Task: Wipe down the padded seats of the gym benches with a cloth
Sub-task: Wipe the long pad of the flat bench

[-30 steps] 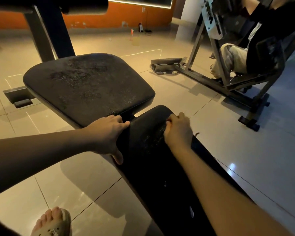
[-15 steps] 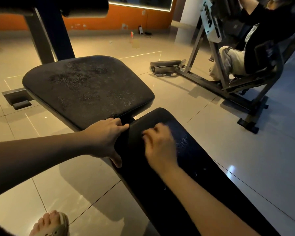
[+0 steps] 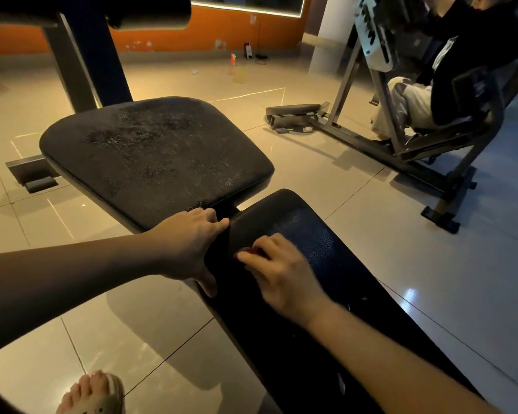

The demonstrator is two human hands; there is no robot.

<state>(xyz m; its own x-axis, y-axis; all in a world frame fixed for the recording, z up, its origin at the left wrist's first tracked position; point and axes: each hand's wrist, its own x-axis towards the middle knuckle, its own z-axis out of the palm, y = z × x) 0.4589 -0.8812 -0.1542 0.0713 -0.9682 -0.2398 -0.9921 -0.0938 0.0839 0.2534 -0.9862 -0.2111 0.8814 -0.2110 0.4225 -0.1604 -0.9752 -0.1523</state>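
Note:
A black bench has a worn, speckled seat pad (image 3: 156, 150) and a long dark back pad (image 3: 311, 234) running toward me. My left hand (image 3: 189, 243) holds the back pad's left edge near the gap between the pads, fingers on top and thumb down the side. On top of the same pad, close to the left hand, lies my right hand (image 3: 281, 273) with its fingers curled. They press on a cloth (image 3: 247, 250), of which only a small reddish bit shows under the fingertips.
The bench's dark upright post (image 3: 84, 61) and a roller pad (image 3: 150, 13) stand behind the seat. To the right another person (image 3: 416, 103) sits on a machine with a metal frame (image 3: 356, 132). A spray bottle (image 3: 233, 59) stands far off on the tiled floor. My sandalled foot (image 3: 96, 392) is bottom left.
My right hand has slid leftward across the back pad, from its right edge to close beside the left hand. The left hand has kept its hold.

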